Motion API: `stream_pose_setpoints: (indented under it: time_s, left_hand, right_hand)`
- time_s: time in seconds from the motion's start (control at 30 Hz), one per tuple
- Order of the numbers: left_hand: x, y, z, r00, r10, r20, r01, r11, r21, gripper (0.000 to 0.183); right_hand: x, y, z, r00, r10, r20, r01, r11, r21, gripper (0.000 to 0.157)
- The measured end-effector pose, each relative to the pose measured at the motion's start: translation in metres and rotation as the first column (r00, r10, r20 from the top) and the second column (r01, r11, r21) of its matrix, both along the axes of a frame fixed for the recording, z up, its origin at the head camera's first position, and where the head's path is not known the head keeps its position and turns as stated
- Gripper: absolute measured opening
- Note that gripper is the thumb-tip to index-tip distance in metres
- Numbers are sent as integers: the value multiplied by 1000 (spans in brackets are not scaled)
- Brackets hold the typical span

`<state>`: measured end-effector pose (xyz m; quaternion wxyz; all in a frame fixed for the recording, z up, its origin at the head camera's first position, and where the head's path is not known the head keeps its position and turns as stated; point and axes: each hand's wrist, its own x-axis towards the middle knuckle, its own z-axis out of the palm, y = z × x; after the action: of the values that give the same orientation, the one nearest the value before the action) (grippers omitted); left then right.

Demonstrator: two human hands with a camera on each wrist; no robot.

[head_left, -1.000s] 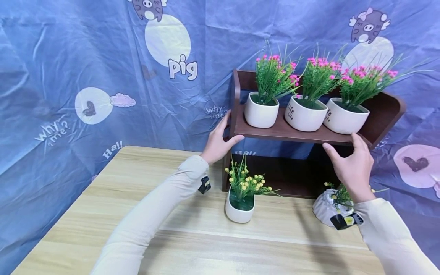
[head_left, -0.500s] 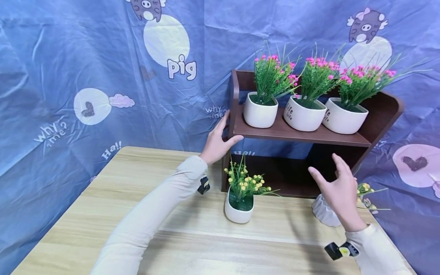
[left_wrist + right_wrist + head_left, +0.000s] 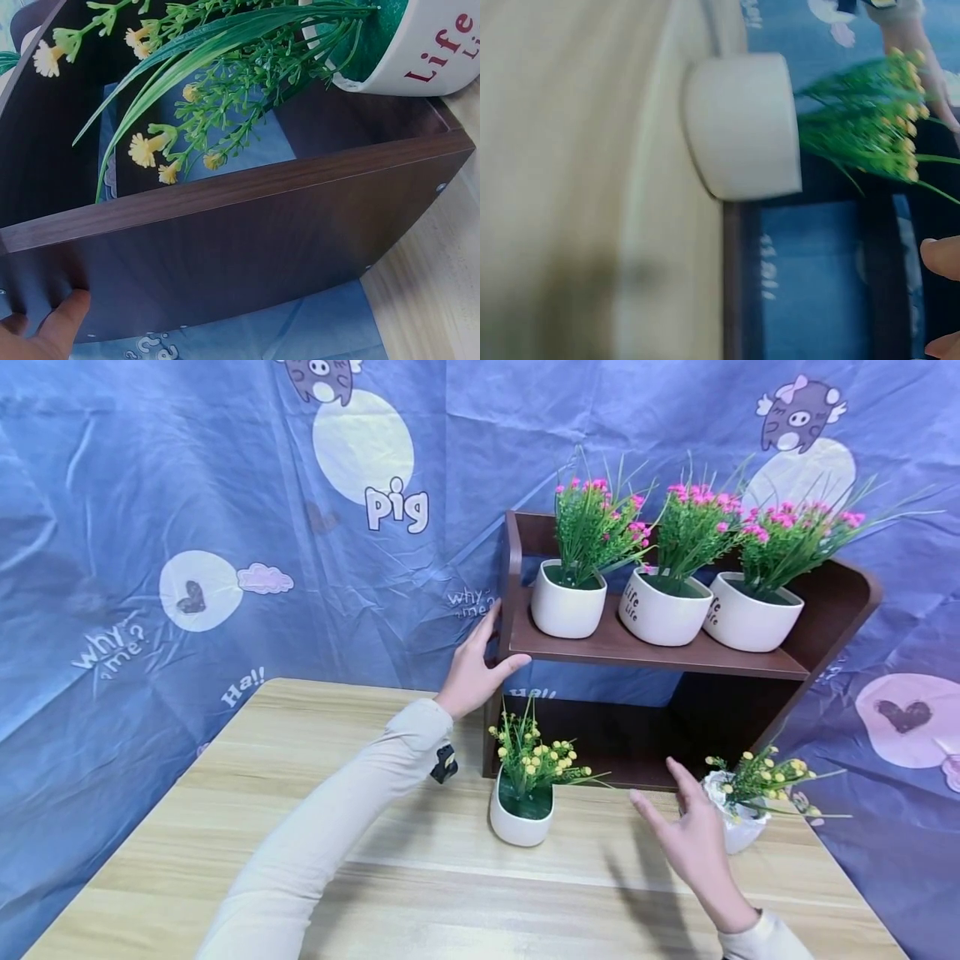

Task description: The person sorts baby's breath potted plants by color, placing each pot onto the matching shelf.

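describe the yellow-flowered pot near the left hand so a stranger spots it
On the pale wooden table stands a dark brown two-level shelf. Down in front of its left end sits a white pot of yellow flowers. Its yellow flowers set it apart from the three pink-flowered pots above, its smooth shape from the ruffled pot at the right.

A creased blue cloth (image 3: 525, 427) printed with cartoon pigs (image 3: 799, 418) hangs behind a pale wood-grained table (image 3: 420, 893).
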<state>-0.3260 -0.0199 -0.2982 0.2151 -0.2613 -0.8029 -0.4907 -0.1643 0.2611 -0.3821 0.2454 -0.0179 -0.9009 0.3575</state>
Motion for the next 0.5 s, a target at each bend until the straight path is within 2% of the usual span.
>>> stream_pose_setpoints:
  time_s: [0.17,0.5]
  left_hand:
    - [0,0,0,1000,5,3,-5,1000,0,88]
    - [1,1,1,1000,-1,11,1,1000,-2,88]
  right_hand:
    - [5,-13,-17,997,68,32,-68,998,-7,74]
    - [7,-32,-34,984,90,151,-86,996,-34,77]
